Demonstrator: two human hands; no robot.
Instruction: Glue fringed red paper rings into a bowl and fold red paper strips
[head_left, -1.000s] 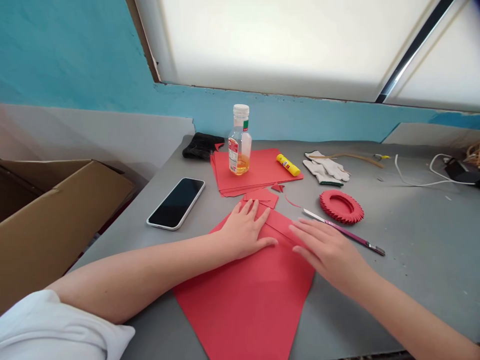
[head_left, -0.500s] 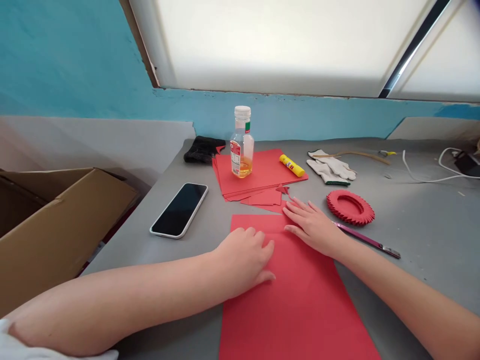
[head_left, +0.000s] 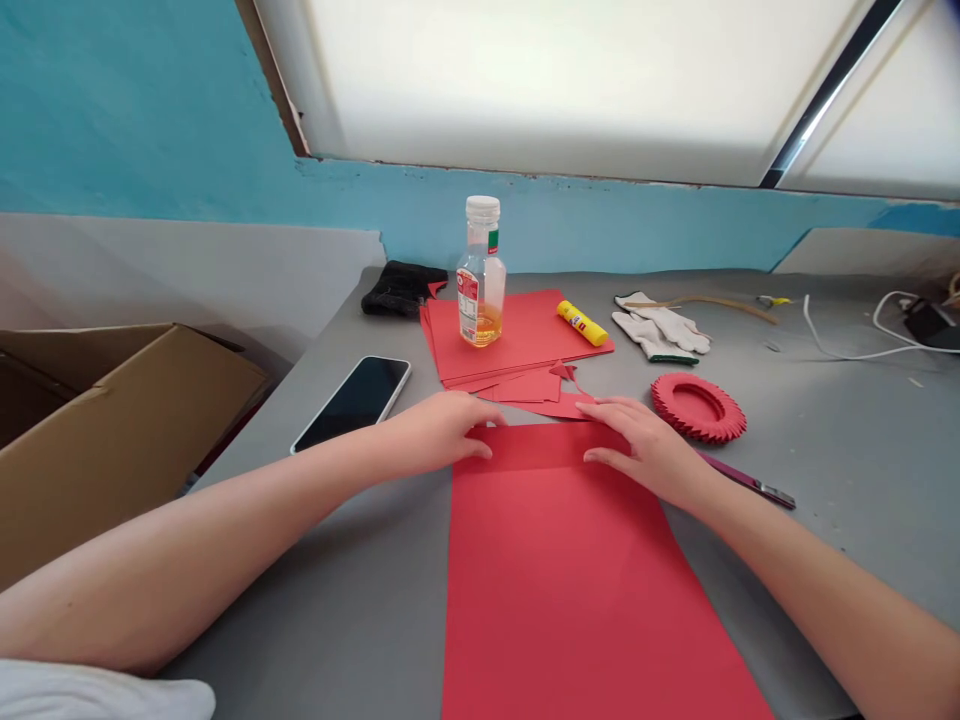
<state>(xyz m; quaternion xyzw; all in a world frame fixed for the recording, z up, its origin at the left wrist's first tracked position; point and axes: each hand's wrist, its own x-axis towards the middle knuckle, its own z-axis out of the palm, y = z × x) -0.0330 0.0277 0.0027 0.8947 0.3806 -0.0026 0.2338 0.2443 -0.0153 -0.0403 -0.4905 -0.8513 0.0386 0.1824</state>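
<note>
A large sheet of red paper (head_left: 577,580) lies lengthwise on the grey table, with a faint crease across it near its far edge. At its far left corner is my left hand (head_left: 442,432), thumb on the near side of the edge and fingers curved beyond it. My right hand (head_left: 649,450) is at the far right corner in a similar pose, fingers stretched past the edge and thumb over the sheet. Both hands show a gap between thumb and fingers. Small red paper pieces (head_left: 529,387) lie just beyond the sheet.
A bottle (head_left: 482,285) and a yellow glue stick (head_left: 583,323) rest on stacked red paper (head_left: 525,345). White gloves (head_left: 660,328), a pleated red ring (head_left: 699,408) and a purple cutter (head_left: 750,480) are at right. A phone (head_left: 352,398) and cardboard box (head_left: 127,440) are left.
My left hand has moved away from me and left, from the sheet's upper part to its far left corner. My right hand has shifted slightly right, its fingers more bent.
</note>
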